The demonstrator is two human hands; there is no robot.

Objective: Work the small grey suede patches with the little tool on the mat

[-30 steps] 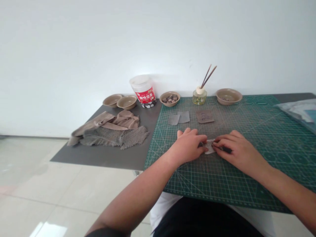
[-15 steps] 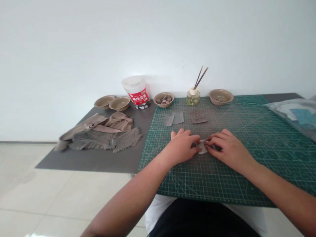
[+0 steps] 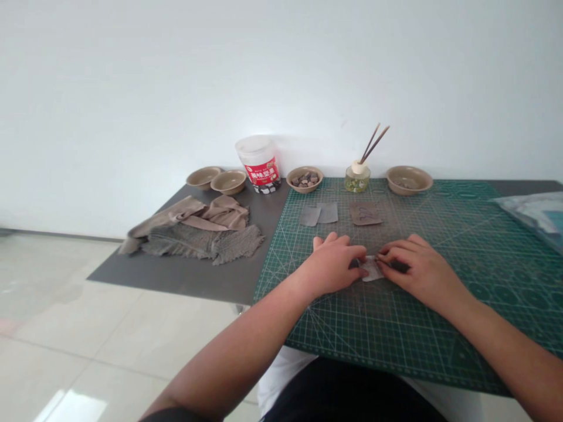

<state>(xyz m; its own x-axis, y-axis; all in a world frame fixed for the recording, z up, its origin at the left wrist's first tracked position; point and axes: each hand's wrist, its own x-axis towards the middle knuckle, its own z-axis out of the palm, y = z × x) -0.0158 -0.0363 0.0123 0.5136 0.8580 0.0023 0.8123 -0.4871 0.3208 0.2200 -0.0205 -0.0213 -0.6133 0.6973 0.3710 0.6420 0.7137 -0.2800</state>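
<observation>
A small white piece of material (image 3: 372,269) lies on the green cutting mat (image 3: 396,334), pinched between my two hands. My left hand (image 3: 332,265) presses its fingertips on its left end, with a dark edge showing under them. My right hand (image 3: 417,272) grips its right end, and a slim dark object (image 3: 399,266) shows under those fingers. Much of the white piece is hidden by my fingers. Beyond my hands, two grey swatches (image 3: 319,214) and a brown swatch with dark marks (image 3: 365,214) lie flat on the mat.
Along the back stand tan bowls (image 3: 409,180), a bowl of dark pieces (image 3: 304,179), a reed diffuser (image 3: 357,179) and a red-labelled tub (image 3: 257,164). Crumpled grey-brown cloth (image 3: 197,240) lies on the grey table (image 3: 185,278). A plastic bag (image 3: 534,214) sits at the right.
My hands stay together on the white piece. The whole scene shifts slightly in the view as my head moves.
</observation>
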